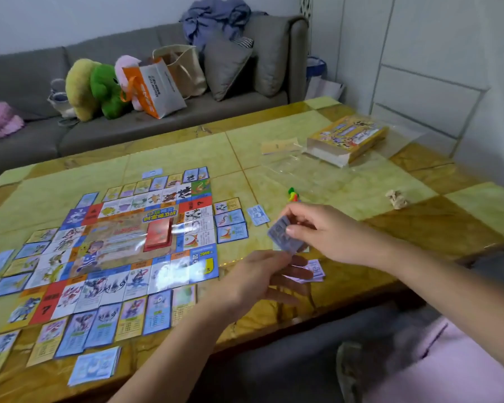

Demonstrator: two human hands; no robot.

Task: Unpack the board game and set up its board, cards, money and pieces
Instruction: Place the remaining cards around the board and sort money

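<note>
Fingers of the right hand are bent and narrow, and the upper edge of a small stack of grey-blue paper cards is pinched by them. The lower end of the stack is held from beneath by the left hand, whose fingers are half curled. The stack is kept in the air above the near right part of the glossy yellow-green stone table, just beside the flat printed game board. Its face is tilted toward the viewer and its long axis seems to run from upper left to lower right, but the print is blurred and cannot be read.

A pile of pale purple paper notes is partly hidden under the hands. The picture cards around the board are cut off at the left edge.

At the far right, the yellow cardboard game box is seen lying flat with its open end toward the viewer; what is inside cannot be made out. A sheet of clear plastic wrap is spread beside it.
</note>
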